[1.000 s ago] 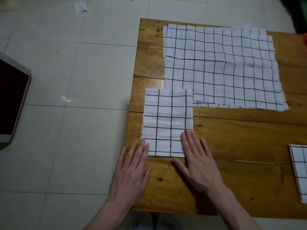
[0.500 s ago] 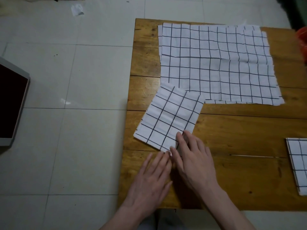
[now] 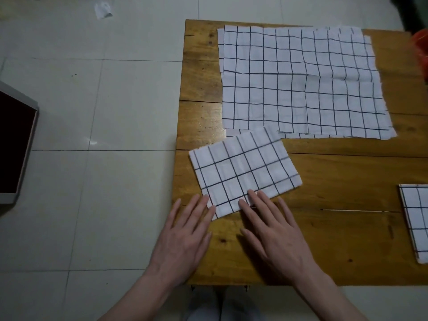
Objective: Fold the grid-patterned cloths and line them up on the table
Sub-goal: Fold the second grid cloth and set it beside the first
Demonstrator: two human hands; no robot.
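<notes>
A folded white cloth with a dark grid [image 3: 244, 171] lies skewed on the wooden table [image 3: 335, 239], its long side running left to right. My left hand [image 3: 185, 235] lies flat with fingertips at the cloth's near left corner. My right hand [image 3: 275, 230] lies flat with its fingertips pressing on the cloth's near edge. Neither hand grips anything. Behind it, several unfolded grid cloths [image 3: 301, 82] lie spread in an overlapping pile. Another folded grid cloth [image 3: 415, 221] sits at the right edge, partly cut off.
The table's left edge runs beside a pale tiled floor [image 3: 92, 181]. A dark panel with a white frame [image 3: 14, 147] stands at the far left. Something orange [image 3: 420, 42] shows at the back right. A scrap of paper [image 3: 103, 10] lies on the floor.
The folded cloth has been turned clockwise from upright to nearly lying across, under my right fingertips. My left hand shifted with it to the near left corner.
</notes>
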